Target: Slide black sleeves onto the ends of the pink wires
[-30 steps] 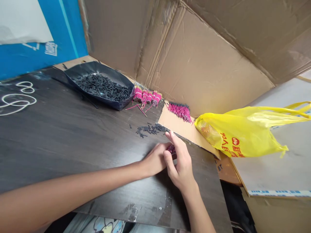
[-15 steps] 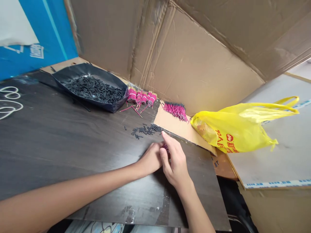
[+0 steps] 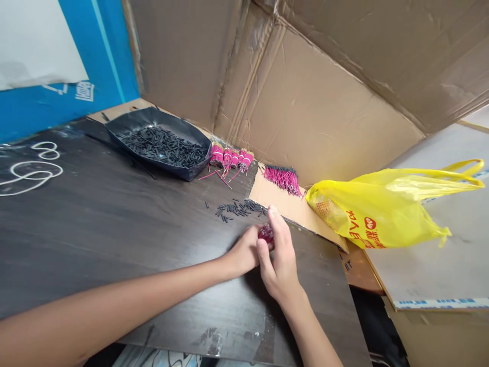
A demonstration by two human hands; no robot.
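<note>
Both my hands meet over the dark tabletop (image 3: 95, 224). My right hand (image 3: 280, 260) is wrapped round a small bundle of pink wires (image 3: 266, 233), whose ends show above my thumb. My left hand (image 3: 244, 252) is closed against the same bundle from the left. Just beyond my fingers lies a scatter of short black tube pieces (image 3: 237, 208). Further back, a black tray (image 3: 162, 145) holds many more black tubes. Several tied pink wire bundles (image 3: 231, 158) stand beside it.
A loose fan of pink wires (image 3: 283, 178) lies on a cardboard sheet (image 3: 280, 204). A yellow plastic bag (image 3: 378, 209) sits at the right. Cardboard walls (image 3: 305, 92) close the back. A blue panel (image 3: 42, 97) stands at left. The table edge drops off at bottom right.
The pink bundle has risen a little between my hands and shows more above my right thumb. My right fingers have curled closer round it. The view shifted slightly.
</note>
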